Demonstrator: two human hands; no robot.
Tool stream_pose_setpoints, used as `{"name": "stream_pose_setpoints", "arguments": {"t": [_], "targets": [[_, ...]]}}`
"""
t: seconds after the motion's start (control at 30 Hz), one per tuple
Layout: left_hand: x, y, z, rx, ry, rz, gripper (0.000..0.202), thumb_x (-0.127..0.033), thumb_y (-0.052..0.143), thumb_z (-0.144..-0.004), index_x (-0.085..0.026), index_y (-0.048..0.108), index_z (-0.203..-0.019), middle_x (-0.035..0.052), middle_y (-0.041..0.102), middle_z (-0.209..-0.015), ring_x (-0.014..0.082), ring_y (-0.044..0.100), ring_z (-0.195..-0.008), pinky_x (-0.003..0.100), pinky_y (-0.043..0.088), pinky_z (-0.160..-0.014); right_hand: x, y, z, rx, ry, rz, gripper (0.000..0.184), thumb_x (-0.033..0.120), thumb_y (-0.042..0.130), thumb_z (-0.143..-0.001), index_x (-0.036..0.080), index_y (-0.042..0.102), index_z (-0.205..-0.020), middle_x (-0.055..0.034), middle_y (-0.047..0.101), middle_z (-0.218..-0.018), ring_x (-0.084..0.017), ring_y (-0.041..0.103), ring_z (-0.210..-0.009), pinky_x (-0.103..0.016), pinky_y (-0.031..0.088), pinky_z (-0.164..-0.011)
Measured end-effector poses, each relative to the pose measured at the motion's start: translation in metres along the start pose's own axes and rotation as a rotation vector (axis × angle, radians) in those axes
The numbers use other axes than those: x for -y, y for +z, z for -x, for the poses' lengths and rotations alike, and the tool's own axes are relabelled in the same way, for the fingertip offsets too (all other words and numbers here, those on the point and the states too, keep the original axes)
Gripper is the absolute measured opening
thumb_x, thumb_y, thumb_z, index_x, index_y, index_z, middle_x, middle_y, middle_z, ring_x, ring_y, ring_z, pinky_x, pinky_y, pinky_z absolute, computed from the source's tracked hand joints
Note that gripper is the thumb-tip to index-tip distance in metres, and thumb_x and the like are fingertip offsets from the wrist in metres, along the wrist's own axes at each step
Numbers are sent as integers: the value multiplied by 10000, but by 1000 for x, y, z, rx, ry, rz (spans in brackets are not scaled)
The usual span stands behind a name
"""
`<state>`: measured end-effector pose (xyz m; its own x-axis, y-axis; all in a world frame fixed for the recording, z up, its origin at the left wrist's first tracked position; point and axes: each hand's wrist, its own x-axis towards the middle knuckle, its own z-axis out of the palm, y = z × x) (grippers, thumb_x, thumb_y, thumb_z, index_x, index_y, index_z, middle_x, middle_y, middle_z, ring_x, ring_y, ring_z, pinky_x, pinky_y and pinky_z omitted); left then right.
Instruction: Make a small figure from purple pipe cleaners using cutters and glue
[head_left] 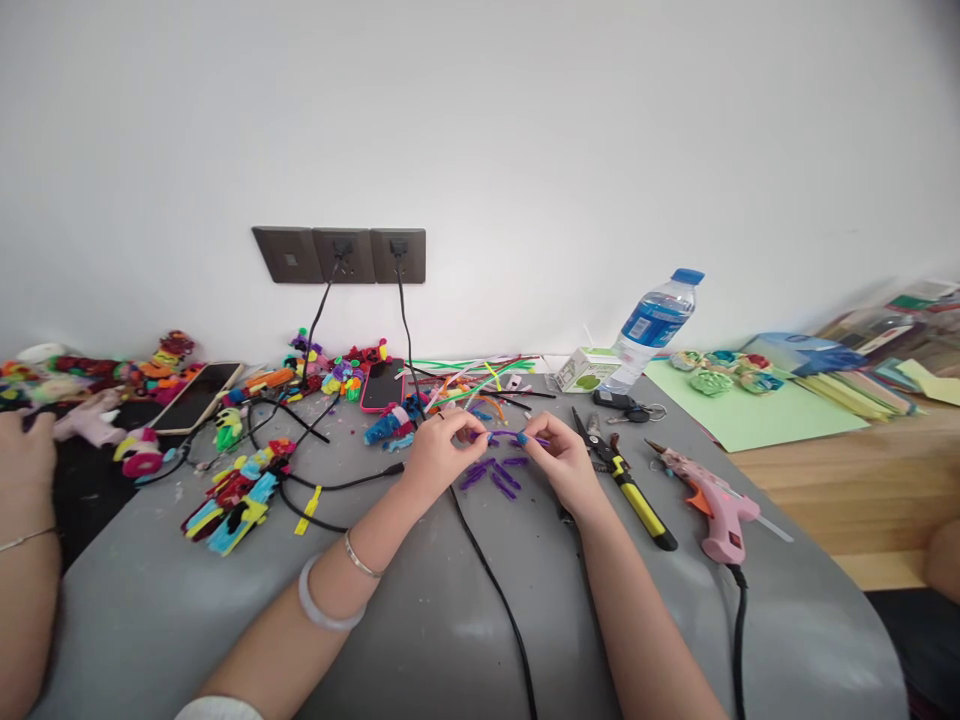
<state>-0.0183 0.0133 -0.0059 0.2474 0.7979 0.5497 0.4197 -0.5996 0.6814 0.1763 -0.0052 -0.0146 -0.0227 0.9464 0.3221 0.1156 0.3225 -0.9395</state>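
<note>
My left hand (445,447) and my right hand (556,458) hold a purple pipe cleaner (505,433) stretched between them, each pinching it between thumb and forefinger. It bows slightly upward in the middle. Just below it, on the grey table (450,620), lie several short folded purple pipe-cleaner pieces (504,484), spread out like a fan. Beyond my hands is a loose heap of coloured pipe cleaners (480,378). Yellow-and-black pliers (636,495) rest to the right of my right hand.
A pink glue gun (721,508) lies at right, its cord running to the front edge. Behind stand a tilted water bottle (651,325) and a drink carton (589,370). Colourful pipe-cleaner figures (236,500), phones and black cables (487,570) cover the left. Another person's arm (26,570) rests far left.
</note>
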Motion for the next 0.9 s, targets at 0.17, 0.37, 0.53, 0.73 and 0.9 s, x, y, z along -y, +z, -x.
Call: {"name": "stream_pose_setpoints", "arguments": {"t": [0.17, 0.37, 0.53, 0.73, 0.9], "targets": [[-1, 0, 0, 5, -14, -23, 124, -128, 610, -788, -202, 588, -690, -24, 661, -680, 128, 595, -650, 249, 478, -689, 0, 0, 0, 12, -14, 4, 318, 476, 702, -793, 218, 536, -705, 7, 508, -703, -148, 464, -658, -266, 389, -604], [-2, 2, 1, -1, -30, -21, 144, -162, 586, -781, -206, 529, -656, -28, 597, -625, 124, 550, -615, 238, 454, -638, 1, 1, 0, 20, -26, 29, 334, 497, 692, -800, 221, 538, -693, 1, 517, -692, -154, 475, -651, -274, 404, -604], [-3, 3, 2, -3, -47, -25, 155, -181, 592, -772, -207, 504, -647, -39, 544, -592, 119, 524, -588, 240, 442, -633, 1, 1, 0, 34, -40, 39, 324, 493, 688, -803, 221, 548, -698, 0, 523, -693, -157, 490, -653, -276, 418, -607], [-3, 4, 3, -9, -65, -19, 165, -173, 581, -760, -203, 480, -633, -44, 512, -579, 111, 496, -568, 235, 407, -607, 1, 2, 0, 30, -34, 31, 288, 462, 705, -796, 218, 568, -727, -5, 552, -716, -158, 518, -671, -281, 437, -629], [-3, 3, 2, -15, -95, -27, 180, -177, 578, -759, -198, 464, -621, -46, 474, -572, 105, 463, -551, 228, 373, -574, 1, 2, 1, 51, -24, 33, 266, 459, 689, -809, 215, 599, -755, -2, 553, -700, -152, 513, -641, -281, 432, -608]]}}
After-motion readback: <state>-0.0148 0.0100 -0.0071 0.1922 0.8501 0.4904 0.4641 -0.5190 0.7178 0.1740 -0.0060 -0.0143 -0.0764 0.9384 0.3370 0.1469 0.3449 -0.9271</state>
